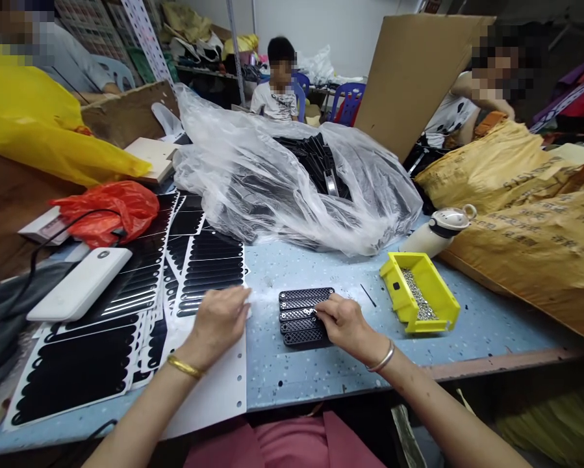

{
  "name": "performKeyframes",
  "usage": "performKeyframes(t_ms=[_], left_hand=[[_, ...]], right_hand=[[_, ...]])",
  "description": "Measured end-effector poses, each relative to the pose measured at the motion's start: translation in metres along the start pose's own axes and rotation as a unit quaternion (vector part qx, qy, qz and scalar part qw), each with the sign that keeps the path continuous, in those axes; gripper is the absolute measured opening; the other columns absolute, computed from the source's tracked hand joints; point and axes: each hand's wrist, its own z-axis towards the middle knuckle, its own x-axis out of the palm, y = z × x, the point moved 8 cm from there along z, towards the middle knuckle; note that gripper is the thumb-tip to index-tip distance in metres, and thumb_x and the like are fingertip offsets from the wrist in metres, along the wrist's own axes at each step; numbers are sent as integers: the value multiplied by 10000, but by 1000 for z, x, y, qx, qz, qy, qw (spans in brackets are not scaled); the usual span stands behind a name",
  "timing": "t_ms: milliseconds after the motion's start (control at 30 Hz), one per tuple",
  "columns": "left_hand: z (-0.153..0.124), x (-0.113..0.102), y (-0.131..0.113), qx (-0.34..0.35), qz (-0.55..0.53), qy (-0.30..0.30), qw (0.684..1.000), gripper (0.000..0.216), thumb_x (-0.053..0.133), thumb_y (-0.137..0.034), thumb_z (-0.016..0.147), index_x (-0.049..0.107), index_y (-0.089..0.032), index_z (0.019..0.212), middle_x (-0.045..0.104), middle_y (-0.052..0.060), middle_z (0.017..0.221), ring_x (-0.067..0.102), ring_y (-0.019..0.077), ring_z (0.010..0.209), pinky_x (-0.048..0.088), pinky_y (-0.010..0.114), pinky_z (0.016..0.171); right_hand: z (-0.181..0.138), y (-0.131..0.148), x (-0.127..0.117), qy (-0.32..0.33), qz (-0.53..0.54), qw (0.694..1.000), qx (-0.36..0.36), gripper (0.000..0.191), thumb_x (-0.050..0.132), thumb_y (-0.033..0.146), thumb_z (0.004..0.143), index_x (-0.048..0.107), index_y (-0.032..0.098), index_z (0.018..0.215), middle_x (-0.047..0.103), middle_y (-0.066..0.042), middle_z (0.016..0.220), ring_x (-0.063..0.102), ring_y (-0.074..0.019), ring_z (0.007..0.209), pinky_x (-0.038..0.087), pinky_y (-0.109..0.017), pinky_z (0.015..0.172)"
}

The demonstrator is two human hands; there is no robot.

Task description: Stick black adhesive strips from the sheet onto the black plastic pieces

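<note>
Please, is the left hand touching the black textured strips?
Apart: the head view plainly shows blue tabletop between the left hand and the black textured strips.

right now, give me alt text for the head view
A person's right hand works at black textured strips on a speckled blue table, left of a yellow bin of small metal parts; the left hand is near sheets of black shapes.

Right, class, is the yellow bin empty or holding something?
Holding something: small silvery pieces show through the open top of the yellow bin. They sit below its rim, so it isn't brimming.
</note>
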Motion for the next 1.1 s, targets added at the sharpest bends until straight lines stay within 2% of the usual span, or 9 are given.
performKeyframes(t_ms=[67,167,267,367,467,567,733,867,1100], left_hand=[[4,11,-35,3,-71,33,997,279,488,-221,869,723,-198,1018,758,81,822,694,224,733,515,364,742],[13,30,-76,-6,-135,85,987,285,511,-226,863,711,-237,1065,761,70,923,695,221,804,503,323,732],[22,47,-94,-5,-105,155,982,266,496,-246,872,726,-254,1003,762,67,899,695,242,815,478,322,709],[28,53,-96,3,-79,189,979,272,468,-254,891,735,-257,940,761,65,877,692,240,813,453,309,691],[29,53,-94,11,-67,193,979,281,453,-227,894,731,-249,929,759,67,866,690,234,794,440,299,668],[24,49,-93,18,-67,168,983,281,442,-219,902,723,-228,890,747,74,803,682,230,729,431,298,639],[1,36,-88,4,-106,103,989,250,461,-226,900,708,-233,862,713,55,717,651,197,659,441,281,632],[-13,35,-83,-17,-127,91,988,209,491,-232,883,698,-234,859,698,41,677,639,186,637,453,271,627],[-19,36,-74,-43,-117,75,989,196,538,-272,865,700,-200,949,691,37,682,617,180,582,448,287,603]], right_hand=[[6,1,2,22,-22,999,-4,216,556,101,847,748,186,896,670,-52,740,619,-158,680,425,-240,617],[12,4,5,62,-51,997,-12,186,573,143,859,746,200,901,677,-48,758,619,-159,679,410,-245,612],[16,6,8,103,-77,992,-22,181,564,153,873,737,200,840,682,-45,757,622,-162,685,390,-250,605],[18,8,11,121,-90,988,-29,192,542,126,875,719,183,826,690,-54,783,623,-163,702,381,-248,605],[20,11,12,125,-95,987,-39,194,524,88,861,697,166,818,686,-61,790,618,-161,699,372,-245,593],[16,10,9,110,-88,989,-43,200,514,69,850,676,156,772,674,-62,765,608,-161,681,373,-246,588],[-3,-1,-9,41,-22,999,-20,228,489,72,875,677,159,781,668,-57,747,613,-156,693,410,-238,640],[-10,-8,-10,15,-1,1000,-12,193,531,106,874,707,180,842,677,-49,746,621,-154,695,419,-231,651],[9,1,9,73,-40,996,-22,177,559,149,875,726,192,914,720,-60,808,647,-170,707,410,-247,635]])
